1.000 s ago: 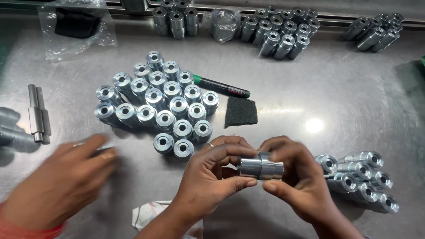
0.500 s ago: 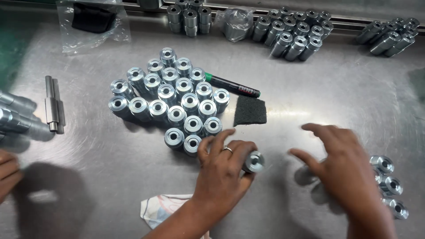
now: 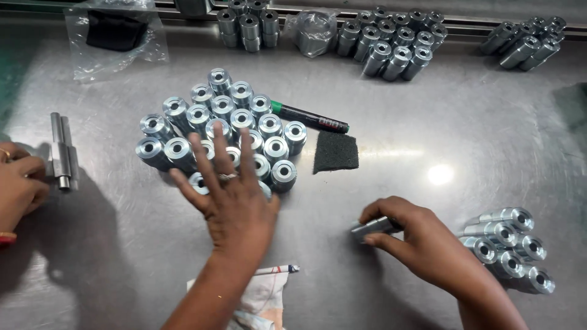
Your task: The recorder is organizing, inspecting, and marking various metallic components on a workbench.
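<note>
My left hand point(image 3: 235, 198) lies flat with fingers spread on the near side of a cluster of shiny metal cylinders point(image 3: 214, 119) standing upright on the steel table; it holds nothing. My right hand point(image 3: 419, 244) is closed on one metal cylinder point(image 3: 372, 227) lying on its side, low over the table. Just right of that hand lies a small pile of similar cylinders point(image 3: 507, 241) on their sides.
A green-capped marker point(image 3: 309, 117) and a dark abrasive pad point(image 3: 335, 151) lie right of the cluster. A cloth with a pen point(image 3: 264, 292) sits near me. Another person's hand point(image 3: 18, 186) rests by metal bars point(image 3: 61, 153). More cylinders point(image 3: 391, 43) and a plastic bag point(image 3: 116, 33) line the back.
Both hands held one cylinder together. My left hand then carried it to the cluster and now lies open there; my right hand reached to the right pile and has closed on another cylinder.
</note>
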